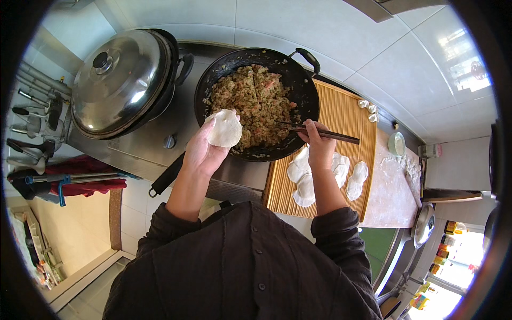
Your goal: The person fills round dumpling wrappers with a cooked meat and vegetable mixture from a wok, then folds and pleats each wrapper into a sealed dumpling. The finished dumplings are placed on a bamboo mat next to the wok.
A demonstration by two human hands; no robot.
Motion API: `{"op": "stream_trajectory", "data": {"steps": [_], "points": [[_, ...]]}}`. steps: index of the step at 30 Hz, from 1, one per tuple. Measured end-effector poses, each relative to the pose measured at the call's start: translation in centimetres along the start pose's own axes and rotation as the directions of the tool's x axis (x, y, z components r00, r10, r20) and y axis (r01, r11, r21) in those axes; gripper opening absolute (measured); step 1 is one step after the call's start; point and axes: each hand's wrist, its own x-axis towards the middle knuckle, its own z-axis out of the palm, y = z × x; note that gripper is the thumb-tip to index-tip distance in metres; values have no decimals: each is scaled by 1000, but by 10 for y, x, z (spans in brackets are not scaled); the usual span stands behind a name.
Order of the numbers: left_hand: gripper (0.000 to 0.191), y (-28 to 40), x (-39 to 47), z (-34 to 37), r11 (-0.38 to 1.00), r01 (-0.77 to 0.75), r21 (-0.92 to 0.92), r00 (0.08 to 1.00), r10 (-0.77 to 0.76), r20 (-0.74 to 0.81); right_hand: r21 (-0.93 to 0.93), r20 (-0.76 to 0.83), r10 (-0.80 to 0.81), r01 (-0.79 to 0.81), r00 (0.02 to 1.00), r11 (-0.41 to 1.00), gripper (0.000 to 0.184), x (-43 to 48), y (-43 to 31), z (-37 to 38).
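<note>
On the palm and fingers of my left hand (204, 150) lies a round dumpling wrapper (225, 129), flat and bare, over the near left rim of a black wok (307, 90). Minced filling (254, 102) with green and pink bits fills much of the wok. My right hand (318, 144) grips a pair of dark chopsticks (336, 135) whose tips are in the filling near the wok's right side. Beneath my right forearm, several loose dough wrappers (305, 186) lie overlapping on a slatted wooden mat (336, 104).
A lidded pan (124, 84) stands on the stove (148, 134) at left. The wok's long handle (168, 176) juts toward me. Several small dumplings (373, 109) sit at the mat's far right corner. Beyond is a floured board (394, 192) with a small bowl (397, 144).
</note>
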Motion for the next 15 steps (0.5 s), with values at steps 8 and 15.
{"op": "stream_trajectory", "data": {"steps": [8,15], "points": [[35,0,5,1,999,-23,28,999,24,-40,179,-39,224,-214,974,960,16,-3,-7,3],[37,3,15,-13,993,-88,79,996,88,7,288,-3,116,-110,993,951,13,1,-27,-4]]}}
